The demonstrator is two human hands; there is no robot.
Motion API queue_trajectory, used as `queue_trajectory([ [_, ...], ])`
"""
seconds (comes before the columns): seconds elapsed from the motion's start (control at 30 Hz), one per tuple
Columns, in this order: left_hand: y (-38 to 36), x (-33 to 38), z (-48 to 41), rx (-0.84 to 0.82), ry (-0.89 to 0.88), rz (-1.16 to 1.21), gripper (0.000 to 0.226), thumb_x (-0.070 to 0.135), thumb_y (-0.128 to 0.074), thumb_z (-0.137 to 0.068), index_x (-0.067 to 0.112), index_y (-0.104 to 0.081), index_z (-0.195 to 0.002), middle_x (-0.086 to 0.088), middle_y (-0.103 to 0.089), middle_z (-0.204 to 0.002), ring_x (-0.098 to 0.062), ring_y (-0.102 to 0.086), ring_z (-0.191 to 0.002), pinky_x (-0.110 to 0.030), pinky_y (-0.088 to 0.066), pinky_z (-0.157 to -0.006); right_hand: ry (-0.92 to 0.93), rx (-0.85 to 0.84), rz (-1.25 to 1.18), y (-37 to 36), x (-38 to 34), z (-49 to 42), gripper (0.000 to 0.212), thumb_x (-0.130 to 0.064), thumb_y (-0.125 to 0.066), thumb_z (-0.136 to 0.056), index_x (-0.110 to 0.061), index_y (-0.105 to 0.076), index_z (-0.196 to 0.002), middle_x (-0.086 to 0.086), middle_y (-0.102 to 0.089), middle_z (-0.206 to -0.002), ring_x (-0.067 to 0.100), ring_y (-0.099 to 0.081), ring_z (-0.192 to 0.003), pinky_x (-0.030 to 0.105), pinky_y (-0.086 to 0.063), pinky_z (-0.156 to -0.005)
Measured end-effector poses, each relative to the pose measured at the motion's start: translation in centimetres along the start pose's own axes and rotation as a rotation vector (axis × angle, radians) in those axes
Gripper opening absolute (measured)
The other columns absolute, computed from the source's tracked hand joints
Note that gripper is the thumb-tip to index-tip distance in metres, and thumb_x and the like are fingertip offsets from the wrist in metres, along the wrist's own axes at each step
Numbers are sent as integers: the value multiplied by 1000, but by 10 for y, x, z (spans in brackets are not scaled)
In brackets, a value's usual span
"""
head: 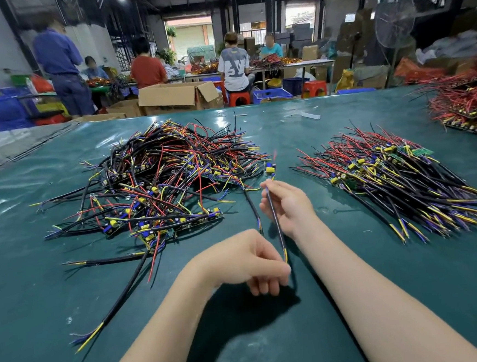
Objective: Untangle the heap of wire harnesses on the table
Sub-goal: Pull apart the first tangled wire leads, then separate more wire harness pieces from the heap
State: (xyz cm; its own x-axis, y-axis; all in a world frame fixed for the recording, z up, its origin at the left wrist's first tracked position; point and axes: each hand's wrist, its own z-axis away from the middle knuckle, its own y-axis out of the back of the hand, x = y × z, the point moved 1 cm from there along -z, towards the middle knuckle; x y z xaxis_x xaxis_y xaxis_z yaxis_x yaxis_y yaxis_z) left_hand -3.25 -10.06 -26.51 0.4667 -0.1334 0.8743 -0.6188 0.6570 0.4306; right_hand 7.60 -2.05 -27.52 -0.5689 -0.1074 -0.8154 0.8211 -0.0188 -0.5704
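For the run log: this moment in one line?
right hand: holds wire harness; left hand: pinches its end; tangled heap: left; sorted pile: right

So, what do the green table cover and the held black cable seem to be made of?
The table cover looks like glossy dark green vinyl or coated sheet: lamp glare, soft ripples. The black cable, pinched by the right hand, probably has a matte PVC or rubber sheath: no shine, a yellow core at its end.

Glossy green plastic table cover [355, 300]
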Motion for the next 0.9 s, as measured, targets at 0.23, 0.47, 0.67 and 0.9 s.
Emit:
queue_trajectory([
  [0.23, 19, -9, 6, 285, 101, 227, 34, 36, -47, -93, 11, -64, -77, 2, -67, -65, -6, -59, -53, -19, -50, -46, -107, -228, 85, -6, -24, 12, 25, -10, -42, -96, -9, -51, -74, -5, -48, -44, -1, -37, -31, 7, -21, -26],
  [0.47, 48, -25, 4, 1010, -156, 658, 26, 18, -50, -95, 14, -66, -75, -1, -64, -68, -11, -60, -60, -19, -54, -52, -161, -600, 820, -15, -12, 32, 26, -6, -49, -92, -10, -59, -68, -7, -47, -44, 2, -37, -33, 9, -20, -32],
  [0.67, 68, -38, 14, 1321, -177, 803, 23, 0, -62, -84, 8, -56, -63, 7, -57, -39, 1, -54, -39, -14, -49, -43, 0, -459, 879, -17, -7, 29, 24, -4, -54, -89, -10, -58, -66, -7, -45, -40, 3, -34, -31, 11, -20, -32],
  [0.9, 92, -50, 35, 1483, -298, 952, 21, 2, -57, -90, 8, -54, -69, 8, -60, -43, -1, -58, -44, -12, -50, -49, 217, -346, 1062, -12, -2, 23, 27, -5, -61, -83, -14, -57, -58, -6, -53, -39, 4, -45, -30, 11, -25, -30],
])
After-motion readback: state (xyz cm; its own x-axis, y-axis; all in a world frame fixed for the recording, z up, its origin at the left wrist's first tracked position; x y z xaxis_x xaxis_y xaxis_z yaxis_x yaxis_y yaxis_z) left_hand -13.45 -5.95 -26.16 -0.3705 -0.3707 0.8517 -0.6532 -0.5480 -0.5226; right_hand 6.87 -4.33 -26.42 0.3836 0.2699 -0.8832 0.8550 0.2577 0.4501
